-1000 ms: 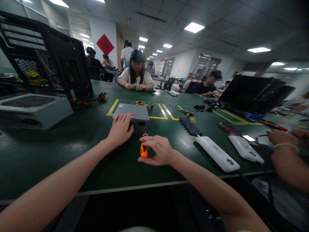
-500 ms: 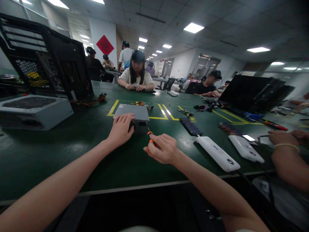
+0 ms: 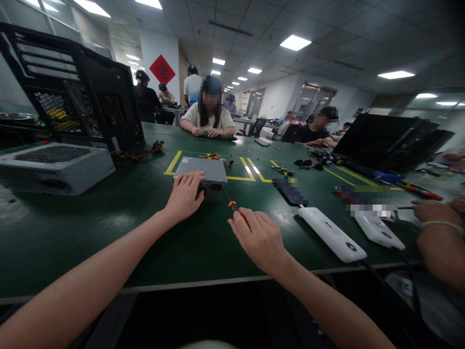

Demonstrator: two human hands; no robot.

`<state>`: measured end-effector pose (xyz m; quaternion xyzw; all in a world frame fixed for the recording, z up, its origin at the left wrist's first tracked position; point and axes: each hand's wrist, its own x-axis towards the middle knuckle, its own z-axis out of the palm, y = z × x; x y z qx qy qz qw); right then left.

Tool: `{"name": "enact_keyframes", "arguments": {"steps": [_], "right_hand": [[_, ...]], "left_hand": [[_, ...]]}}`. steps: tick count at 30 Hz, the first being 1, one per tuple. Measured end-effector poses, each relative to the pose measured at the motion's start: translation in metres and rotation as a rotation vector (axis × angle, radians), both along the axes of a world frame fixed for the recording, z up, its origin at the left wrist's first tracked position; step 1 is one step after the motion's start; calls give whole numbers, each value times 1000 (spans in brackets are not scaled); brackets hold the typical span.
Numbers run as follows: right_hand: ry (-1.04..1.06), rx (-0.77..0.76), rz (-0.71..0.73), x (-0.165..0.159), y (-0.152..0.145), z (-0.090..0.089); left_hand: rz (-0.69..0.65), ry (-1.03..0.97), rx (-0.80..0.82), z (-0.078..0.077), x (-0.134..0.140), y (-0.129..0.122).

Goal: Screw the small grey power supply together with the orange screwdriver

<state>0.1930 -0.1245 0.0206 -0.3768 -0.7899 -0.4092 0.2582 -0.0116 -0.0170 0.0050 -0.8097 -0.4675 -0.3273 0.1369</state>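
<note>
A small grey computer power supply (image 3: 214,170) lies on the green table in front of me, its socket side facing me. My left hand (image 3: 189,194) grips its near left corner, fingers over the top and thumb against the front face. In my right hand (image 3: 256,230) is a screwdriver (image 3: 233,206) with an orange and black handle. Its thin shaft slants up and left to the power supply's lower right front corner. Whether the tip touches the metal I cannot tell.
A larger power supply (image 3: 82,179) and an open black computer case (image 3: 105,104) stand at left. Right of my hand lie a white power bank (image 3: 332,232) and a phone (image 3: 289,190). A co-worker's hand (image 3: 432,212) is at far right; another person sits opposite.
My right hand has moved slightly right and down and turned, its fingers now wrapped further around the screwdriver handle. My left hand stays on the power supply. The whole view has shifted slightly.
</note>
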Motion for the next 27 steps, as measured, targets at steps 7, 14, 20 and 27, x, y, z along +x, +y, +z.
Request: {"name": "enact_keyframes", "arguments": {"steps": [7, 14, 20, 27], "right_hand": [[208, -145, -117, -8, -3, -4], [380, -291, -108, -31, -7, -7], [651, -221, -71, -34, -4, -10], [826, -279, 9, -38, -6, -22]], "left_hand": [[-9, -5, 2, -1, 0, 1], [-26, -21, -5, -1, -1, 1], [-32, -16, -17, 0, -2, 0], [-31, -27, -38, 2, 0, -1]]}}
